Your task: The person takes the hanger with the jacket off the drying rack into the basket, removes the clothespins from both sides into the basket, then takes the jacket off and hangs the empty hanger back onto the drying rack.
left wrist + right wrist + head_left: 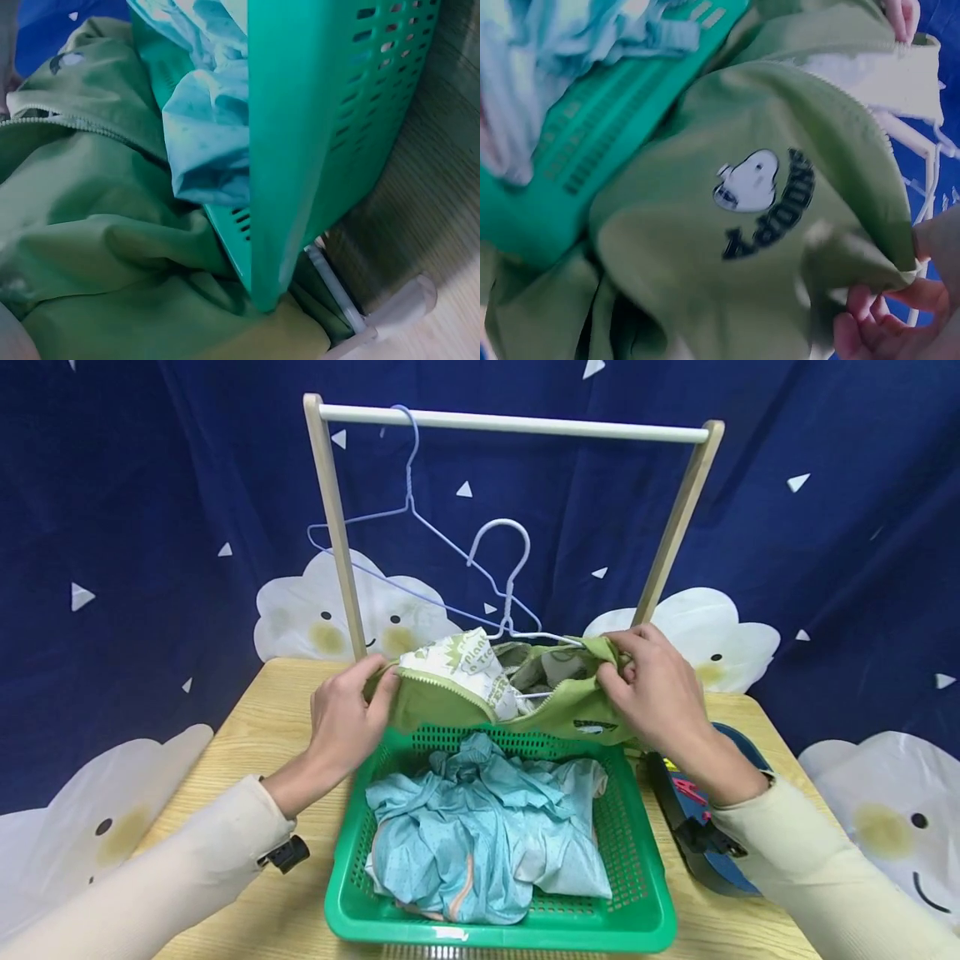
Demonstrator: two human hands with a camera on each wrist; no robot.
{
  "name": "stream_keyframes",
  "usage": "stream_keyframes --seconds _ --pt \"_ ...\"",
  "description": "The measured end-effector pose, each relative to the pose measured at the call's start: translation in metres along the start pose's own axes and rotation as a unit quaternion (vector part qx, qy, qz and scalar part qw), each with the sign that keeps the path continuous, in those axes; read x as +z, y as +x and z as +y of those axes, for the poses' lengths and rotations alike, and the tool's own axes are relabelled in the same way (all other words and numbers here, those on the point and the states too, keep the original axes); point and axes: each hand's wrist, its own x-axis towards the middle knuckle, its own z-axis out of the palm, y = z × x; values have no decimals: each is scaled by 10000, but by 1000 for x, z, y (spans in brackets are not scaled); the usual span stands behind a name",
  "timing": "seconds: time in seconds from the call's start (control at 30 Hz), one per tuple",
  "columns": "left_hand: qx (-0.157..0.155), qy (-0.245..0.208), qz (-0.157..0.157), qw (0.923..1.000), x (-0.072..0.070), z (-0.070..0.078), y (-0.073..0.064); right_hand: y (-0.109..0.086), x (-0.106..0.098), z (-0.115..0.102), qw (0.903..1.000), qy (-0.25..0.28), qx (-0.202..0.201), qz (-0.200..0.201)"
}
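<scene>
A green zip jacket [431,703] with a white printed lining is spread between my two hands, its zip undone. My left hand [348,706] pinches its edge on the left side. On the right, my right hand [660,689] grips the other front near the shoulder, thumb and fingers on the cloth. A white hanger [512,585] sits partly inside the jacket, its hook standing up free of the rail and its far ends hidden by cloth. The right wrist view shows a dog print [754,184] with lettering on the jacket's front.
Below the jacket stands a green basket [498,935] holding crumpled light-blue clothes [472,835]. Behind it rises a rack with a white rail [525,422], where a lilac hanger [410,468] hangs. At the right, a dark blue tray [720,872] holds clothes pegs [688,791] on the wooden table [277,693].
</scene>
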Motion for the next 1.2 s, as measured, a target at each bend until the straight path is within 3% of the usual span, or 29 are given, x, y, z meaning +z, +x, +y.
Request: stream_keyframes --seconds 0.23,0.4,0.57,0.7,0.77,0.87,0.97,1.07,1.13,1.17,1.2 --pt "46 -22 101 9999 -4 -5 1 -4 -12 22 9989 -365 289 -83" --pt "100 -56 118 9999 -3 -7 0 -5 -20 38 9976 -312 519 -326" --pt "21 -36 208 9998 -3 -10 -3 -5 -26 54 9950 69 774 -627" --pt "36 -36 252 9997 -3 -11 -2 -4 -28 65 9886 885 876 -841" --pt "65 -43 259 9996 -3 -11 -2 -3 -27 69 9787 1495 1030 -961" --pt "104 -86 258 9996 -3 -11 -3 -1 -27 73 9527 2361 1532 -1151" --pt "121 -129 266 9995 -2 -11 -3 1 -28 77 9100 3293 2128 -1352" --pt "87 -152 270 9995 -2 -10 -3 2 -28 81 8681 4131 2350 -1429" --pt "-15 -160 278 9995 -2 -10 -2 0 -27 83 8586 4417 2217 -1366" --pt "-90 -144 293 9994 -2 -11 -2 -1 -25 83 8637 4419 2024 -1336" --pt "-177 -137 308 9993 -2 -11 -2 -2 -24 84 8760 4292 1757 -1323"
